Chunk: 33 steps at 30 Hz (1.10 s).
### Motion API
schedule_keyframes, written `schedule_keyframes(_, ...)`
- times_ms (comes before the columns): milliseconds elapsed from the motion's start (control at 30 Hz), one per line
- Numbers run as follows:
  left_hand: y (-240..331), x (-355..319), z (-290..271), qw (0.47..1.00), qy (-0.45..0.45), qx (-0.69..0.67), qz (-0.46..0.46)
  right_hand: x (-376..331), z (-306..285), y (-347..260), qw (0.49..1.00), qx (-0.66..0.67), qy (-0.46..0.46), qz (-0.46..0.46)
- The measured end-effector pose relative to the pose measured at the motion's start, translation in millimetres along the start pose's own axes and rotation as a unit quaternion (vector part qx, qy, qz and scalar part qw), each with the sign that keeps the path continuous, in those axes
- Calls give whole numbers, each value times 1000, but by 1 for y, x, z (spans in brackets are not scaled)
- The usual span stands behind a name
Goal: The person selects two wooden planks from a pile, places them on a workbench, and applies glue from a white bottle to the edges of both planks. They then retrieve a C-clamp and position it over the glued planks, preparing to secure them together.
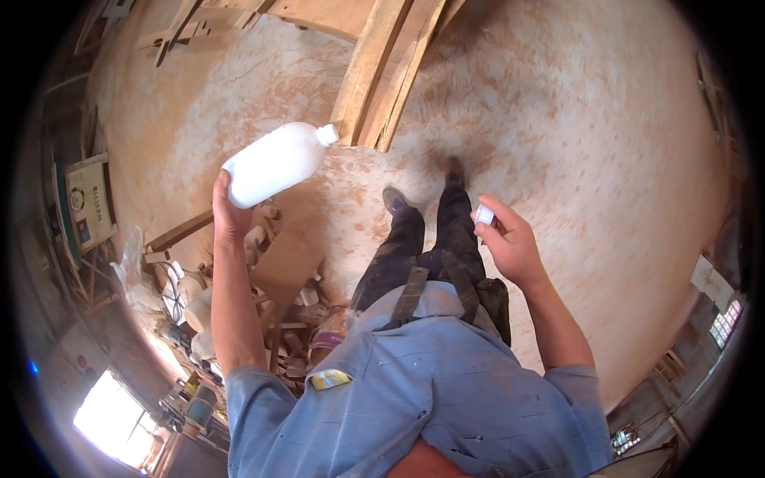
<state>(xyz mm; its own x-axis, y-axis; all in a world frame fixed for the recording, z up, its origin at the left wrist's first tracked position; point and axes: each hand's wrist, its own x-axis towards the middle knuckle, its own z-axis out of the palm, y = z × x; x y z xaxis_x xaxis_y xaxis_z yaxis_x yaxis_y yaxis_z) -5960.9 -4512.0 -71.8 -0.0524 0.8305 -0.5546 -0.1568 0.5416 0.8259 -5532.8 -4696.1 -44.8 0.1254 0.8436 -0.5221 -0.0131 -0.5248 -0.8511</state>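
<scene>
The left hand (229, 211) holds a bottle (275, 163) up on the person's left, tilted with its open neck toward the planks (382, 72) that lie on the floor (574, 143) ahead. The right hand (510, 243) is on the right, well apart from the bottle, pinching a cap (484, 214). Between the hands, lower down, the person's legs and shoes (422, 187) stand on the floor. Below the left arm lies a heap of scrap wood and cardboard (283, 275). A machine (88, 203) stands at the far left.
</scene>
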Motion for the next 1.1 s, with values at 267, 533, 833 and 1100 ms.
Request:
schedule_keyframes(267, 3, 12, -11, 1000, -18, 13, 5, 0, -2, 5, 1000, 14, 6, 4)
schedule_keyframes(533, 4, 23, -19, 999, -31, 29, 10, -2, -3, 5, 999, 32, 9, 15)
schedule_keyframes(833, 6, 31, -23, 998, -40, 44, 20, 0, -4, 13, 1000, 17, 8, -7)
schedule_keyframes(1100, 14, 32, -24, 997, -30, 68, 27, 0, -4, 14, 999, 31, 9, -6)
